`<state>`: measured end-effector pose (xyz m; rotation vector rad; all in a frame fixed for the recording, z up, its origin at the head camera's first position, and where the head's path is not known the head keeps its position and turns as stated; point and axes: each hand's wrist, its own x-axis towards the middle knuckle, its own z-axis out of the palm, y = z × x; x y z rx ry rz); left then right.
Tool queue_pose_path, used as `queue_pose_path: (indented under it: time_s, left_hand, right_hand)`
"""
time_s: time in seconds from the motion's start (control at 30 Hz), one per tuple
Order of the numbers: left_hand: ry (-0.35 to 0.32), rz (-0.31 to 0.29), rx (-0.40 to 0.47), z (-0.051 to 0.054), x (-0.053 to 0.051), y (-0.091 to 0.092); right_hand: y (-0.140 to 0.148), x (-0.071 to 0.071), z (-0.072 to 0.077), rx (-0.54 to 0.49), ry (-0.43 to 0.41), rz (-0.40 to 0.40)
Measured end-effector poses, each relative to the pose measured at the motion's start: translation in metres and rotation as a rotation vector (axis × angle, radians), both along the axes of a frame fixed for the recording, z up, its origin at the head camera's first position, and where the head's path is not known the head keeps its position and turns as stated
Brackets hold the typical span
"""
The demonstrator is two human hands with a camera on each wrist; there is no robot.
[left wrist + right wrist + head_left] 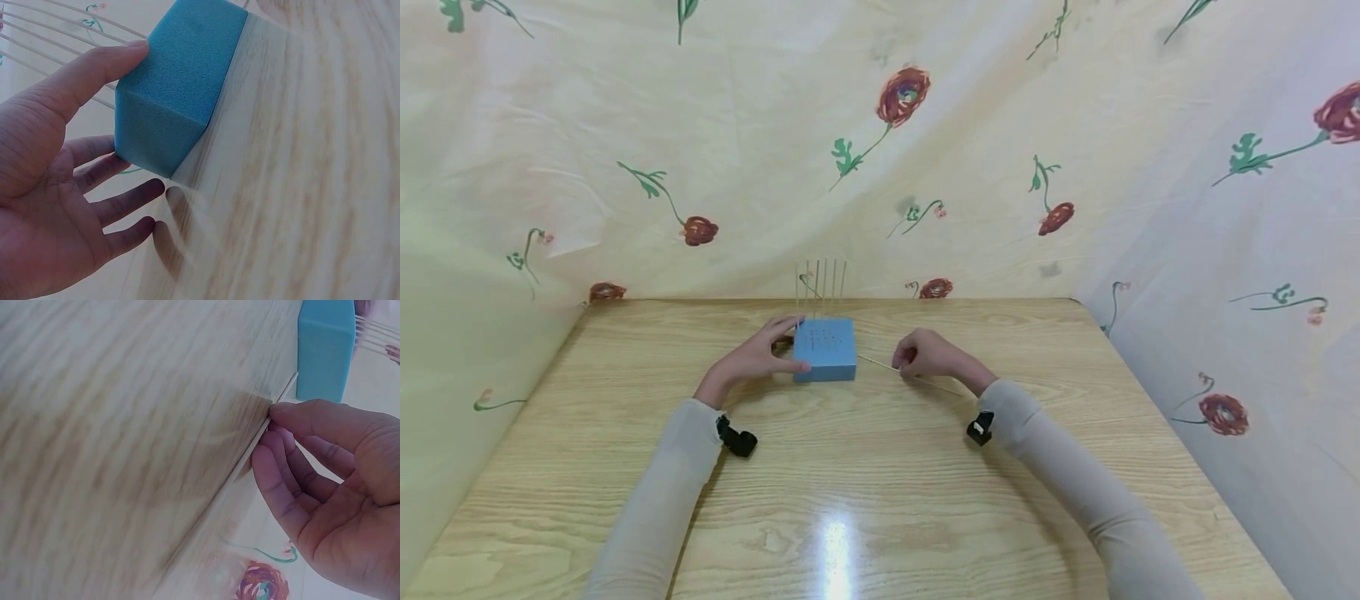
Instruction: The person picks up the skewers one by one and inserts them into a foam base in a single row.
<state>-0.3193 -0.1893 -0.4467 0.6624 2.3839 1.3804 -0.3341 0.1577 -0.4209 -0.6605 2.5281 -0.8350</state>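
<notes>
A blue foam block (824, 373) sits on the table, its top dotted with small holes. Several thin pale sticks (825, 282) stand upright from its far part. My left hand (758, 348) holds the block at its left side; in the left wrist view the thumb (94, 72) presses the upper edge, two fingers reach behind, and the other two are spread apart from it. To the block's right, one more thin stick (942, 387) lies along the tabletop. The thumb and fingertips of my right hand (331, 469) pinch this stick near its middle.
The wood-grain table (880, 467) ends at a hanging flower-print cloth (760, 150) close behind the block. Similar cloth hangs along the right side (1225, 250). Black wrist cameras (737, 437) are strapped over both sleeves.
</notes>
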Motion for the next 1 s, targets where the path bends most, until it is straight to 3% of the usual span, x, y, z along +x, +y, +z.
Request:
queue_pose_path:
  time_s: [1.0]
  left_hand:
    - [-0.001, -0.003, 0.014, -0.0025, -0.0011, -0.0001]
  right_hand:
    - [0.0036, -0.0059, -0.0070, 0.005, 0.074, 0.097]
